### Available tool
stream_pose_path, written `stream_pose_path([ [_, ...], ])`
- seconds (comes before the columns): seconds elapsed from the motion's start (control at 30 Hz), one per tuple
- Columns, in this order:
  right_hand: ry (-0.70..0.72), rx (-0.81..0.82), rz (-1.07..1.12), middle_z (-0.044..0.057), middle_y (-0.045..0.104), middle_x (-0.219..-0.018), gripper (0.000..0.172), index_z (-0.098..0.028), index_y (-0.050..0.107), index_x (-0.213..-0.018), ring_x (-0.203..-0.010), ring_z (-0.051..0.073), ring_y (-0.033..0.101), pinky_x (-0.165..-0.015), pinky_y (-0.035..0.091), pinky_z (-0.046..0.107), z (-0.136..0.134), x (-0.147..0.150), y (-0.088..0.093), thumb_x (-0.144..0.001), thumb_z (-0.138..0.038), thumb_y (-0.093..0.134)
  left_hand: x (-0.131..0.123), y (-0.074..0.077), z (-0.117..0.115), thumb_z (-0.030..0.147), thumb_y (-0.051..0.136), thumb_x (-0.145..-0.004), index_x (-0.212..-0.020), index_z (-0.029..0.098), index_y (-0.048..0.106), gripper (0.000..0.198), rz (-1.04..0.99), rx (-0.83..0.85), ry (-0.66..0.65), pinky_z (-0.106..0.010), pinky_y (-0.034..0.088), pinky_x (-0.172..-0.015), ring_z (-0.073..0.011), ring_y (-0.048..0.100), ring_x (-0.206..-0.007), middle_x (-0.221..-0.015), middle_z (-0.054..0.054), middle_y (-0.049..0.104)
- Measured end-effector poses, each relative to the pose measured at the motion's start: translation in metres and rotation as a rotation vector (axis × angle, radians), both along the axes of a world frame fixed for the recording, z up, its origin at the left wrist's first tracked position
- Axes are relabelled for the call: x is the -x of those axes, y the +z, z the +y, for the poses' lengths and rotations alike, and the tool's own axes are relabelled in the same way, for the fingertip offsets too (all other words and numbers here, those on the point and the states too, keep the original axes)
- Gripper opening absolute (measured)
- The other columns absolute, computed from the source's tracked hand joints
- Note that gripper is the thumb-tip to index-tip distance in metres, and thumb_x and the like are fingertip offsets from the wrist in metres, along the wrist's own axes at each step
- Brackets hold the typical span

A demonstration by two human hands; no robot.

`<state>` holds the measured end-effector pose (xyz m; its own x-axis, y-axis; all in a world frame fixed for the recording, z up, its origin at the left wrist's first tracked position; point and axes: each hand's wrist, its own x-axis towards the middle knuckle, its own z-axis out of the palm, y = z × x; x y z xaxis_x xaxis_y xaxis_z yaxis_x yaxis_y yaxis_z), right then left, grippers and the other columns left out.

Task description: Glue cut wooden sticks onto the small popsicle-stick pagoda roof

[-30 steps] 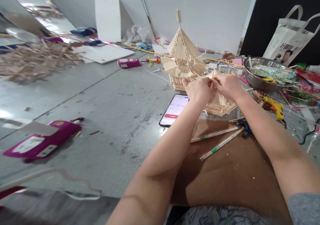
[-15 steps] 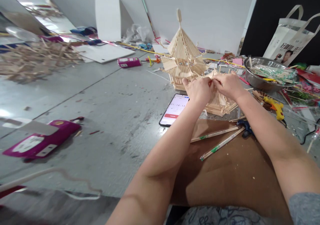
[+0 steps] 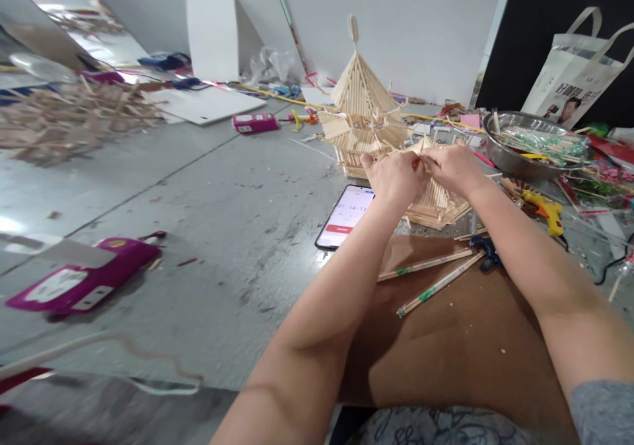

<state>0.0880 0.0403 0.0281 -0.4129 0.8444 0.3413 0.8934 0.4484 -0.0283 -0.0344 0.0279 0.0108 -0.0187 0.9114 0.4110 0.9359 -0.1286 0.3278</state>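
Note:
My left hand (image 3: 396, 175) and my right hand (image 3: 454, 168) meet over a low model section built of wooden sticks (image 3: 436, 207). The fingers of both are closed and pressed together there; what lies between the fingertips is hidden or too small to name. Just behind stands a tiered pagoda model (image 3: 364, 95) of the same pale sticks, with a pointed roof. A phone (image 3: 341, 217) showing a running timer lies left of my left forearm. Under my forearms, two wrapped pairs of chopsticks (image 3: 438, 285) rest on a brown board (image 3: 446, 352), beside a dark blue tool (image 3: 488, 253), partly covered.
A metal bowl (image 3: 520, 161) of wrapped chopsticks stands at right, near a yellow glue gun (image 3: 545, 210) and a white bag (image 3: 569, 68). Purple power strips (image 3: 94, 273) lie on the left, with a heap of sticks (image 3: 74, 118) behind. White boards (image 3: 212, 105) lie at the back.

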Motion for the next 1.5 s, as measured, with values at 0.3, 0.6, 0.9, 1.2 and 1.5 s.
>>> stream_pose_path([
  [0.3,-0.008,0.003,-0.020,0.008,0.069,-0.085,0.033,-0.020,0.067,-0.094,-0.078,0.020,0.057,-0.084,0.029,0.041,0.0005,0.0007,0.0012,-0.086,-0.022,0.034,0.0009,0.0007,-0.0007,0.034,0.043,-0.082,-0.078,0.022,0.069,0.029,-0.012,-0.003,-0.005,-0.046,0.027,-0.089,-0.0256,0.063,-0.084,-0.078,-0.008,0.070],
  [0.6,-0.003,0.002,-0.031,0.009,0.069,-0.086,0.033,-0.020,0.066,-0.095,-0.080,0.021,0.058,-0.081,0.030,0.039,0.0012,0.0000,0.0019,-0.086,-0.023,0.034,0.0000,0.0010,-0.0014,0.035,0.042,-0.082,-0.079,0.024,0.069,0.030,0.011,0.014,0.010,-0.045,0.028,-0.089,-0.0242,0.063,-0.083,-0.081,-0.007,0.071],
  [0.9,0.009,-0.004,-0.043,0.008,0.068,-0.085,0.034,-0.018,0.065,-0.094,-0.079,0.020,0.056,-0.085,0.028,0.041,0.0009,0.0003,0.0007,-0.089,-0.026,0.032,0.0021,-0.0004,0.0005,0.034,0.042,-0.083,-0.081,0.024,0.070,0.031,0.019,0.004,0.000,-0.045,0.027,-0.088,-0.0253,0.062,-0.086,-0.082,-0.008,0.071],
  [1.2,0.020,-0.044,0.032,0.010,0.068,-0.088,0.032,-0.015,0.058,-0.107,-0.082,0.022,0.058,-0.088,0.028,0.039,0.0057,-0.0029,-0.0007,-0.083,-0.026,0.040,0.0035,0.0004,0.0012,0.033,0.043,-0.082,-0.083,0.024,0.070,0.028,0.062,0.038,-0.016,-0.046,0.028,-0.089,-0.0258,0.061,-0.089,-0.082,-0.008,0.071],
  [1.5,0.026,-0.037,0.002,0.007,0.068,-0.082,0.029,-0.017,0.063,-0.089,-0.077,0.018,0.058,-0.090,0.027,0.038,0.0044,-0.0078,-0.0012,-0.087,-0.027,0.036,0.0043,-0.0020,0.0009,0.035,0.046,-0.083,-0.090,0.025,0.068,0.025,0.021,0.004,-0.054,-0.047,0.027,-0.091,-0.0275,0.059,-0.095,-0.086,-0.008,0.071],
])
